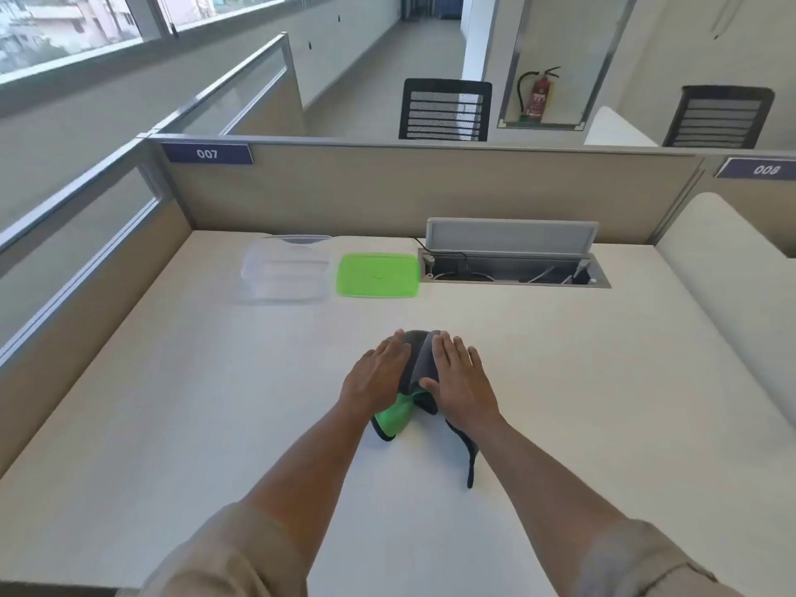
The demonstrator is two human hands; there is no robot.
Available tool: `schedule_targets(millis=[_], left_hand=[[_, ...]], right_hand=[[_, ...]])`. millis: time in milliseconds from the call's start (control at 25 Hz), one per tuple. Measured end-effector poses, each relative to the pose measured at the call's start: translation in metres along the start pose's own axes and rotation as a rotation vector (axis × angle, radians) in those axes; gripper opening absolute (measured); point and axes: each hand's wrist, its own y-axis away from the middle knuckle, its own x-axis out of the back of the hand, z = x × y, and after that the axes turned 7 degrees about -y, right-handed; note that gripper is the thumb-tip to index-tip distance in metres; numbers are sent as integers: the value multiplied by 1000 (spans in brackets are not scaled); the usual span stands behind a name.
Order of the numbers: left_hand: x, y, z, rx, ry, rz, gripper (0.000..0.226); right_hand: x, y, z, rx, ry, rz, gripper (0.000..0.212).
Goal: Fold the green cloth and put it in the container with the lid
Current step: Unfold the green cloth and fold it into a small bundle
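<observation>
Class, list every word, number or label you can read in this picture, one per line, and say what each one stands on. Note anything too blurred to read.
"007": white digits on the dark blue nameplate at the left of the desk partition.
"008": on the second nameplate, at the right edge.
Fire extinguisher: its label has print, too small to read.
Green lid: a faint mark, unreadable.

Largely hidden under left hand [379, 372] and right hand [458, 377]: green cloth [394, 417], fold state unclear. Cut off by bottom edge: both sleeves. Too blurred to judge: clear container [284, 269] contents.
</observation>
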Motion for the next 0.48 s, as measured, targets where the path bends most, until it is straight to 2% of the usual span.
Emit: schedule_targets(millis=[120,200,480], left_hand=[[-4,3,-1,1,-29,-70,78],[-7,2,0,29,-53,-92,78],[2,-1,1,126,-111,-6,62]], right_hand=[[-4,3,3,26,-9,-12,82],[-6,4,5,31,9,-15,79],[7,2,13,-5,-23,170,24]])
